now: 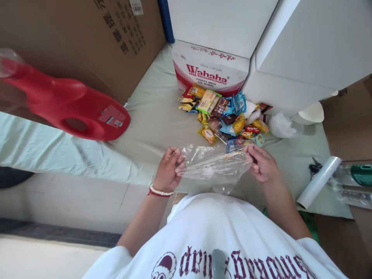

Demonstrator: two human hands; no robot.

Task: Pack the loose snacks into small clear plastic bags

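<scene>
A clear plastic bag point(212, 166) is stretched between my two hands, just in front of my body. My left hand point(170, 166) pinches its left end, with white and red bracelets on the wrist. On the other side, my right hand point(262, 162) grips the right end between thumb and fingers. Through the see-through film a blue packet point(235, 148) shows. Beyond the bag lies a heap of wrapped snacks point(222, 108) in yellow, blue, brown and red wrappers, which neither hand touches.
Behind the snacks stands a Wahaha carton point(210, 68). A red detergent bottle point(72, 104) is at the left beside a large cardboard box point(87, 38). Toward the right are crumpled white plastic point(281, 126), a film roll point(319, 183), scissors point(315, 166) and clear bottles point(353, 174).
</scene>
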